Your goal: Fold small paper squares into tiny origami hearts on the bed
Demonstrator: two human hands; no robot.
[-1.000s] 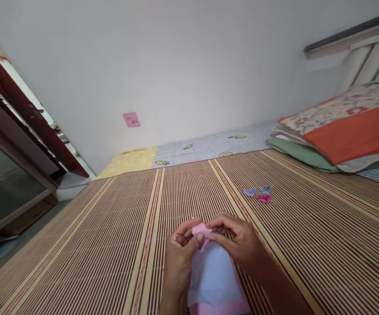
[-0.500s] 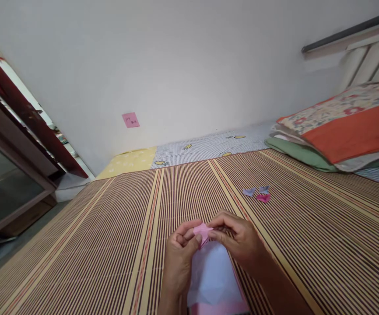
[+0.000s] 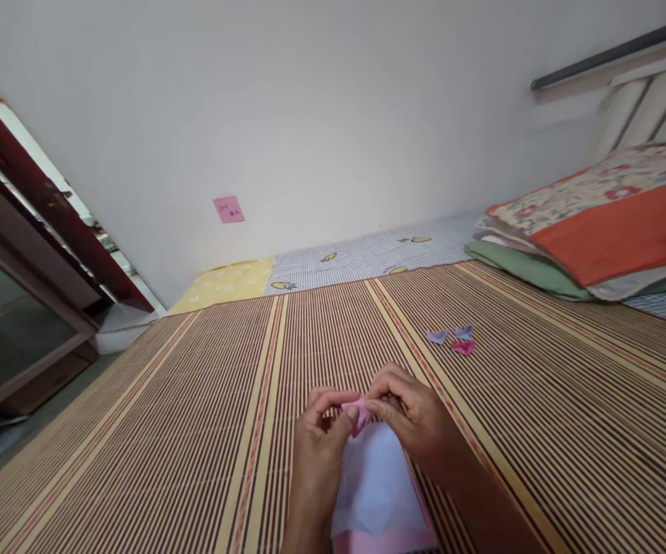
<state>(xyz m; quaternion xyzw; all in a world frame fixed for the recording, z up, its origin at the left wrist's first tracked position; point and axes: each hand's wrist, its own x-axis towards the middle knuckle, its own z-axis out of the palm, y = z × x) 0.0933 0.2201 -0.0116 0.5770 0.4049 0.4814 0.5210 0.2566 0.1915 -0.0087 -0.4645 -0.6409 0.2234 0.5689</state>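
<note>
A small folded piece of pink paper (image 3: 361, 415) is pinched between both hands, just above the striped mat. My left hand (image 3: 322, 438) grips its left side with thumb and forefinger, which hide part of it. On the other side, my right hand (image 3: 407, 415) has thumb and fingertips closed on the right edge. Under the hands lies a pale bluish-white sheet (image 3: 376, 481) with a pink sheet (image 3: 387, 541) showing beneath its near edge.
Beyond my right hand lie small folded papers: two pale lilac ones (image 3: 437, 336) and a magenta one (image 3: 463, 347). The striped mat (image 3: 183, 415) covers the bed. Folded bedding (image 3: 627, 223) is piled at the right. A pink note (image 3: 228, 209) sticks to the wall.
My fingers have closed in over the pink paper, so less of it shows. The left forefinger now reaches further across its top edge.
</note>
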